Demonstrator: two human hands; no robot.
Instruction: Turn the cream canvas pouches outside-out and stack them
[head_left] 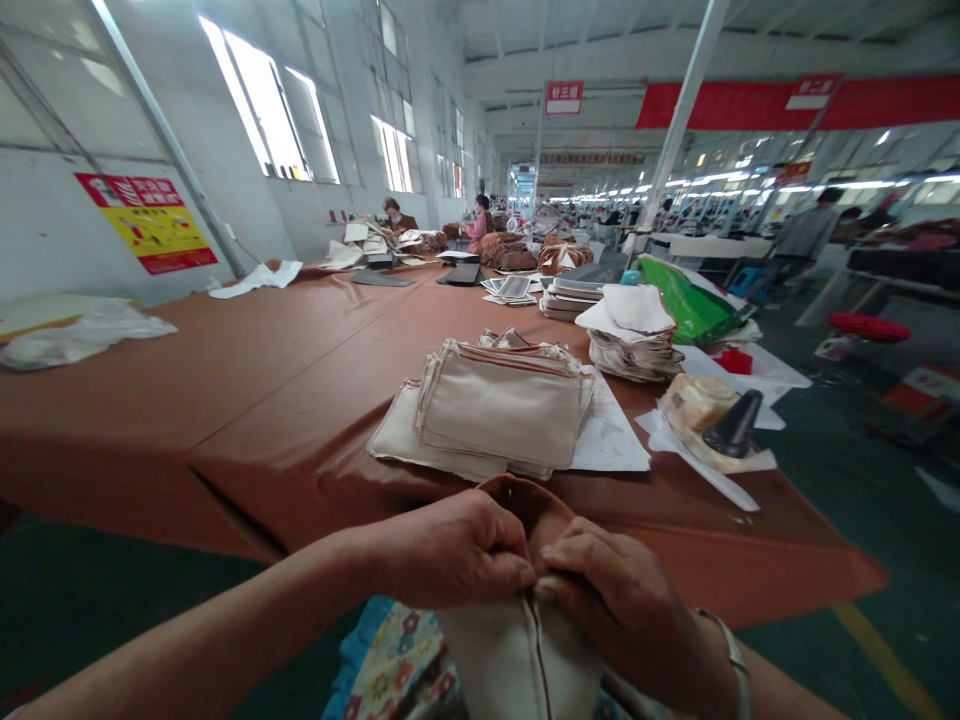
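Close in front of me is a sewn leather piece (487,655), pale on its lower face with a dark seam down the middle and brown at its top end. My left hand (469,545) pinches it beside the seam. Facing it, my right hand (611,590) grips the other side, its thumb and fingers close to the left thumb. The fingertips nearly meet over the seam. Just beyond the hands, a stack of pale leather panels with brown edges (502,405) lies on the brown-covered table (270,400).
White paper (611,430) lies under the stack. To the right are a black cone-shaped object (735,425) beside a yellowish block (697,402), another panel pile (634,330) and a green bag (690,300). Crumpled plastic (90,335) lies at the left. Other people work farther back.
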